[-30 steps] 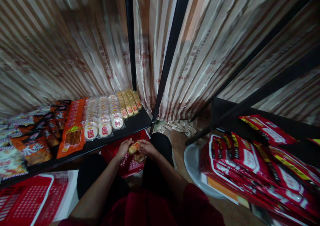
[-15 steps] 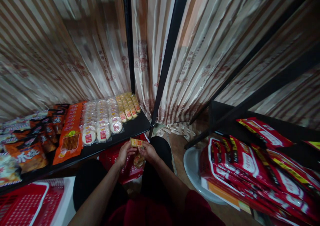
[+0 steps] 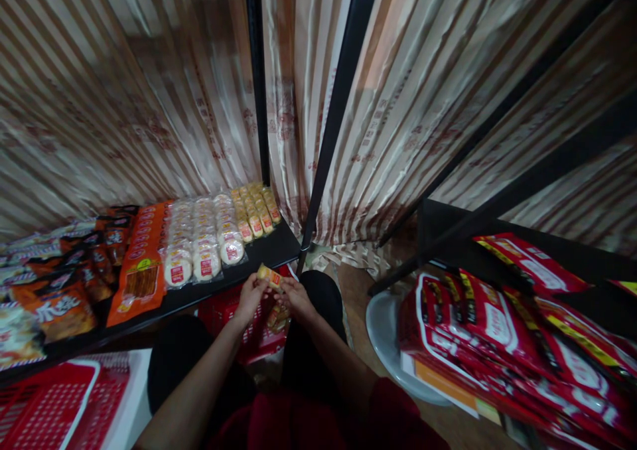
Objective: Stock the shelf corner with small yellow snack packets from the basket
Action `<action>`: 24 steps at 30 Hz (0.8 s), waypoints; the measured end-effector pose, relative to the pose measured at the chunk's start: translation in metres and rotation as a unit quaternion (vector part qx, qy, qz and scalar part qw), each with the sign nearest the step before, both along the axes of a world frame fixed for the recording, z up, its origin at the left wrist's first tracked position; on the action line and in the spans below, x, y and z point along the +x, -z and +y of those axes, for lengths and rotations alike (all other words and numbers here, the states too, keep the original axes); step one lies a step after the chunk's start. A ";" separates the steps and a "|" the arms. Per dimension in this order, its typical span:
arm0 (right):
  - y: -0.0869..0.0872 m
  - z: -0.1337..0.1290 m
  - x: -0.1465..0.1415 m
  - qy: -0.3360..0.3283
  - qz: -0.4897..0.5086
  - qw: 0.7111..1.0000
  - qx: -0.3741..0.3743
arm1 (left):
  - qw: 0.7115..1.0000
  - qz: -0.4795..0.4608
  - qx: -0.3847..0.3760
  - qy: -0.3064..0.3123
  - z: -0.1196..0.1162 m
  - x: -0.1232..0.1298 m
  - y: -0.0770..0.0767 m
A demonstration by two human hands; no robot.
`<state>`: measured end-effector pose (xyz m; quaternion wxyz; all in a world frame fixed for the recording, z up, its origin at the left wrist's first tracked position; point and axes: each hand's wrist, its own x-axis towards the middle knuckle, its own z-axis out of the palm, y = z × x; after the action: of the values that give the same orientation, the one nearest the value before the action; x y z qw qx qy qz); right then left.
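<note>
A small yellow packet (image 3: pixel 270 277) with a red label is pinched between my two hands, above a red basket (image 3: pixel 247 348) between my knees. My left hand (image 3: pixel 253 295) grips its left end, and my right hand (image 3: pixel 294 297) has its right end. Several similar packets (image 3: pixel 277 318) lie in the basket below my right hand. On the black shelf (image 3: pixel 261 257) beyond stand rows of yellow packets (image 3: pixel 256 211), beside rows of round white wrapped crackers (image 3: pixel 206 262).
Orange snack bags (image 3: pixel 137 271) and other bags fill the left of the shelf. A red basket (image 3: pixel 47 403) sits at lower left. Red packages (image 3: pixel 492 324) pile up at right near a grey stool (image 3: pixel 385 344). Black posts (image 3: pixel 333 111) rise before striped curtains.
The yellow packet has tilted, its left end now higher, and my left hand has moved slightly up and right with it. The camera view has barely shifted.
</note>
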<state>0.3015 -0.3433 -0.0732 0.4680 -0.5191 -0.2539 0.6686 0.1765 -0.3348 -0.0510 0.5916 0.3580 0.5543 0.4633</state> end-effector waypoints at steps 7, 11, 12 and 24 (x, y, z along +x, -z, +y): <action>0.005 0.002 0.003 0.028 -0.160 0.985 0.057 | 1.000 0.019 0.015 0.009 0.006 0.002 -0.004; 0.001 -0.001 0.003 0.053 -0.330 0.932 0.140 | 0.998 0.041 0.031 0.028 0.009 0.002 -0.005; -0.002 -0.001 0.003 0.045 -0.360 0.918 0.160 | 0.998 0.047 0.037 0.031 0.009 0.002 -0.005; -0.026 0.002 -0.003 -0.030 -0.496 0.824 0.274 | 0.980 0.172 0.102 0.016 0.021 0.002 -0.011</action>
<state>0.2989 -0.3410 -0.0470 0.3814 -0.6233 -0.6398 0.2382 0.1786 -0.3142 -0.0396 0.4554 0.4998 0.5914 0.4393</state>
